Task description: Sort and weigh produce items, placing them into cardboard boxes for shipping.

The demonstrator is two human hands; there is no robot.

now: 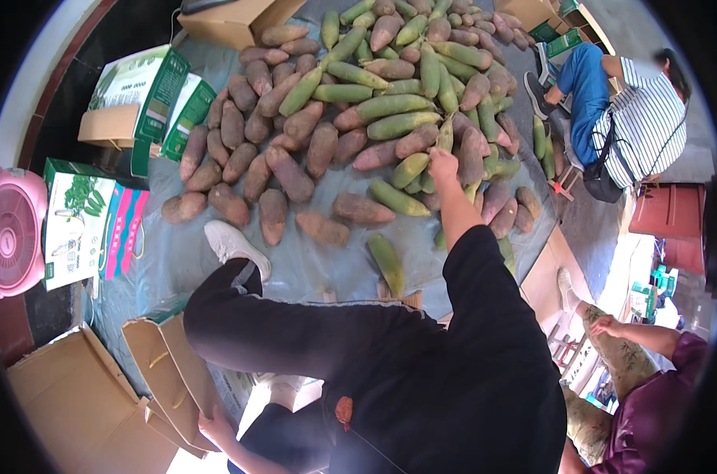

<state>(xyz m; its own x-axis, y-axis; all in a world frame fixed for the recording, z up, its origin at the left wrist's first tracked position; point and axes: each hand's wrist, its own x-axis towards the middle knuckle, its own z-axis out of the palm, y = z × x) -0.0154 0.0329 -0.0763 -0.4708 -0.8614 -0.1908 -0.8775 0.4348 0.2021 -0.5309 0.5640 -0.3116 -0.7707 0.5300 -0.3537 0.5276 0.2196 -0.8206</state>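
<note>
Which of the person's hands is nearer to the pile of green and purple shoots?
The right. The right hand reaches into the pile of shoots and touches them. The left hand is far from the pile, low in the picture, holding a cardboard box.

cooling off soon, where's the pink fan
In the head view the pink fan sits at the far left edge, beside the green-and-white carton and above the open cardboard box.
</note>
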